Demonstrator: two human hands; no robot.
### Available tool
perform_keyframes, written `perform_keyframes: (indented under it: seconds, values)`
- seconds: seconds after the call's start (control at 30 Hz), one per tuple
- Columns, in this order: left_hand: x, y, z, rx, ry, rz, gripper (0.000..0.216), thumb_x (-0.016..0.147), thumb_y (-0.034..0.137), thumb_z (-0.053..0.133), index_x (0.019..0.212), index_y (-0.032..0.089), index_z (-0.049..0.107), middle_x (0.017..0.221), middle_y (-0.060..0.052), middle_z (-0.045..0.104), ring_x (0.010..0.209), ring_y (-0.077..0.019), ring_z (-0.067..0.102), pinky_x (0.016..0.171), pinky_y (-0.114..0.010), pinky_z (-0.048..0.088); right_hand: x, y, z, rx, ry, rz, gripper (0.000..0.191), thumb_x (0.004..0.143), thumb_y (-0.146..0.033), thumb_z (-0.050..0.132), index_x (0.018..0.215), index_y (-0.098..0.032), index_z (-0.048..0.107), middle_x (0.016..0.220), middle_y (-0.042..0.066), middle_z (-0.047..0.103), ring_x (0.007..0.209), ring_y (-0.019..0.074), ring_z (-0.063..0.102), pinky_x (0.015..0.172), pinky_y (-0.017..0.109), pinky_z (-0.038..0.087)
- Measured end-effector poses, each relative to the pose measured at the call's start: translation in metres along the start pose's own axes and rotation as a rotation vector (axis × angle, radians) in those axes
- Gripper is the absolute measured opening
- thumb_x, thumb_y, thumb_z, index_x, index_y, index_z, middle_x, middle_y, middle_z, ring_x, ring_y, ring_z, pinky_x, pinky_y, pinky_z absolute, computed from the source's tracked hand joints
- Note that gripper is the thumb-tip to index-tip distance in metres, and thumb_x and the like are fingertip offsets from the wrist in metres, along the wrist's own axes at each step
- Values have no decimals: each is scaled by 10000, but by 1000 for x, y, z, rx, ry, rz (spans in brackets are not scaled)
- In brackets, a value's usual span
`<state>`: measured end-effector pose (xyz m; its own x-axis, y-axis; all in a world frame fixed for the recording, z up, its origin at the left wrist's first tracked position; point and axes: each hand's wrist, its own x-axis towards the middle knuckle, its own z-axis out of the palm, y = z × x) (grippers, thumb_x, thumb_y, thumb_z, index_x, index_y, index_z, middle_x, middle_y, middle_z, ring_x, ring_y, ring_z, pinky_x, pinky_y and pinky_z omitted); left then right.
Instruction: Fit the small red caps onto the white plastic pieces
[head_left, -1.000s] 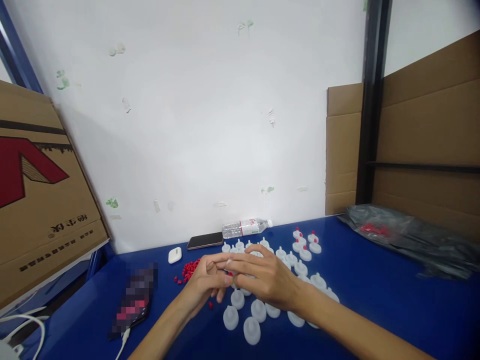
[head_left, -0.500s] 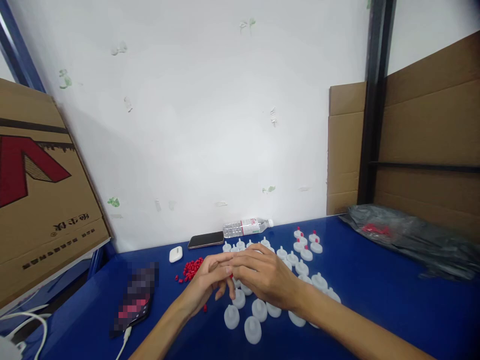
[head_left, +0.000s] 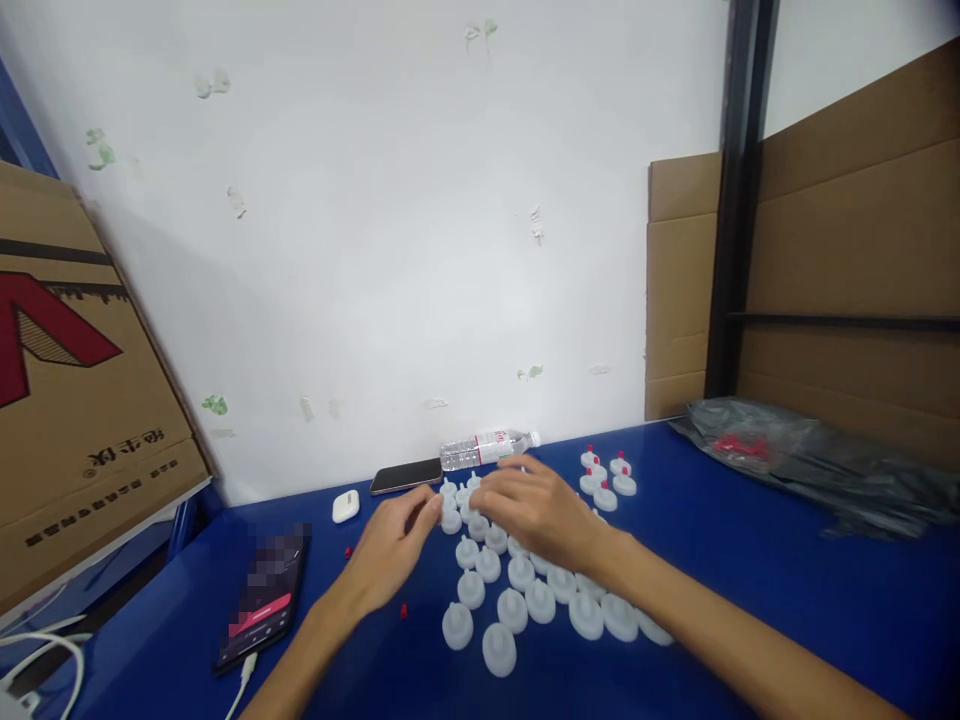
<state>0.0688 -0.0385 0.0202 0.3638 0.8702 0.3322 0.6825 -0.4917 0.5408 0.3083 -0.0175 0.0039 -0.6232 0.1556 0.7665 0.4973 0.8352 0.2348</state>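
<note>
My left hand (head_left: pixel 390 548) lies low over the blue table (head_left: pixel 750 580), covering the spot where the red pellets lay. Its fingers are curled together, with the tips beside the nearest white plastic caps (head_left: pixel 495 600). What they pinch is hidden. My right hand (head_left: pixel 536 510) hovers over the back rows of caps, fingers loosely spread and bent downward, nothing visible in them. Stray red pellets (head_left: pixel 403 610) lie near my left wrist. A few caps with red tips (head_left: pixel 607 478) stand apart at the back right.
A phone with its cable (head_left: pixel 262 600) lies at the left. A white earbud case (head_left: pixel 346 506), a second phone (head_left: pixel 406 476) and a lying water bottle (head_left: pixel 487 449) line the wall. A black bag (head_left: pixel 817 470) is at right, and cardboard boxes (head_left: pixel 82 400) at left.
The hands were joined over the caps, pressing a red piece together. They have since separated: the right moved back over the far caps, the left slid onto the pellet pile. The camera tilted down slightly.
</note>
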Motion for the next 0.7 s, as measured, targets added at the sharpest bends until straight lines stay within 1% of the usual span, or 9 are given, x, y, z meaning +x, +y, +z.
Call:
perform_keyframes:
  seconds: [0.07,0.13,0.2,0.27,0.33,0.43,0.5,0.6,0.7]
  values:
    - [0,-7,-6,307,24,30,475,1020,471,280,731,203,547,685,-33,584,643,-186,512,623,-298,296,-1,17,-8,-80,-92,144,231,956,-59,507,1064,-210,645,892,32,739,901,192,659,915,371,434]
    - [-2,-14,-8,495,-59,1,463,1003,453,296,655,213,486,654,-45,569,635,-202,516,625,-311,267,-4,35,-17,-144,-222,328,176,970,-122,527,1025,-208,670,857,45,738,864,214,656,890,377,419]
    - [-4,-20,-6,560,-186,-101,442,953,452,376,583,216,431,611,-49,547,602,-202,511,602,-310,254,-10,52,-23,-195,-373,499,188,982,-161,511,1032,-210,686,866,67,742,855,228,663,853,356,407]
    - [-7,-24,-3,540,-319,-212,425,888,435,449,530,219,375,562,-33,509,543,-181,475,561,-304,240,-20,67,-24,-213,-467,605,190,961,-160,528,1029,-213,697,843,70,743,823,230,673,789,321,395]
    - [-10,-27,-1,475,-433,-282,411,852,415,461,509,221,343,512,-4,448,481,-155,410,520,-303,220,-31,79,-22,-206,-509,653,170,913,-131,566,962,-211,708,780,50,739,757,217,677,711,289,379]
    - [-12,-29,-2,420,-506,-313,377,804,392,472,488,222,356,475,17,404,452,-144,375,489,-300,214,-46,90,-15,-171,-555,705,138,857,-120,610,830,-210,711,734,24,737,724,201,681,662,267,368]
    - [-12,-29,-4,365,-573,-317,327,759,347,484,468,214,417,469,13,437,458,-147,411,486,-293,250,-51,94,-13,-146,-568,729,119,849,-141,626,820,-211,717,780,28,750,764,204,688,692,266,385]
    - [-12,-26,-7,248,-662,-306,240,695,289,485,475,203,523,490,5,524,493,-154,474,500,-278,317,-52,97,-16,-121,-547,751,146,886,-211,610,968,-201,731,987,78,760,939,242,682,805,297,412]
    - [-13,-20,-7,198,-637,-307,179,645,262,500,482,205,546,517,1,580,517,-161,508,491,-268,330,-48,99,-25,-54,-553,758,221,924,-313,575,992,-195,748,1039,96,753,982,258,671,815,309,437]
